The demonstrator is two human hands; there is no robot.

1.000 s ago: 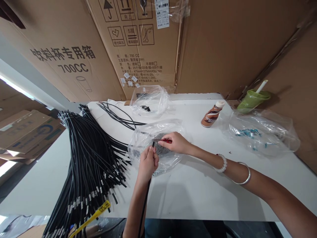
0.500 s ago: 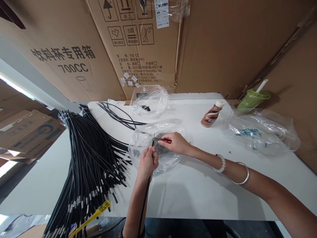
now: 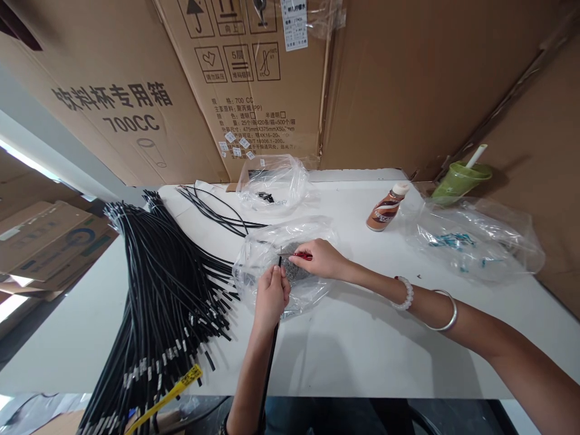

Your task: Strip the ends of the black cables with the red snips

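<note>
My left hand (image 3: pixel 270 297) is closed around a black cable (image 3: pixel 270 365), whose tip sticks up past the thumb and whose length trails down along the forearm. Pinched in my right hand (image 3: pixel 323 260) is a pair of small red-handled scissors (image 3: pixel 305 256), the thin metal blades pointing left at the cable's tip. Whether the blades touch the cable is too small to tell. Beneath both hands lies a clear plastic bag (image 3: pixel 317 228) with a grey mass of small pieces (image 3: pixel 296 272) inside.
Left of my hands, a thick bundle of black cables (image 3: pixel 158 290) with a yellow tag (image 3: pixel 181 383) hangs over the table edge. Behind are a clear bag with black pieces (image 3: pixel 290 175) and cardboard boxes (image 3: pixel 272 90). A bottle (image 3: pixel 386 208), green cup (image 3: pixel 457 181) and another bag (image 3: pixel 507 241) stand right.
The cable's tip sits slightly lower beside the blades, and its trailing part has shifted a little right along with my left forearm. Both hands keep their hold; the view has shifted slightly.
</note>
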